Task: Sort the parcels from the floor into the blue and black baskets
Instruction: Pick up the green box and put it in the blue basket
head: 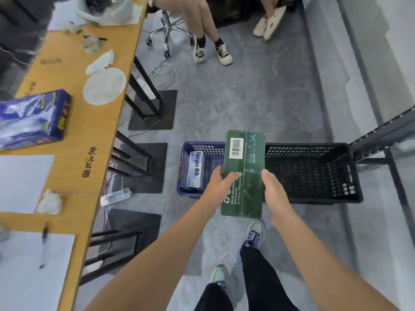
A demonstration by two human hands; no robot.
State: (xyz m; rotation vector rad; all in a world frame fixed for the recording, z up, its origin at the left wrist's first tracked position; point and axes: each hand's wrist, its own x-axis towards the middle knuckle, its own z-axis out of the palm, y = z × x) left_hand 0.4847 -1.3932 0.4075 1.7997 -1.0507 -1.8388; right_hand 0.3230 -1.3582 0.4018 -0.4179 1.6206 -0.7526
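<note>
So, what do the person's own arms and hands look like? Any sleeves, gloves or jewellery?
The left hand and the right hand are bare: no gloves, no ring, watch or bracelet visible. Both forearms are uncovered to the picture's edge; no sleeve shows.

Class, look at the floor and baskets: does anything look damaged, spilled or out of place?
Nothing is spilled or broken. The held green box looks intact. Only a corded power strip lies loose on the floor, left of the blue basket, by the table legs.

Bright, even indoor light with soft, faint shadows; wide-angle bending at the edges, smeary softness throughout, and mild glare on the grey floor [258, 90].
</note>
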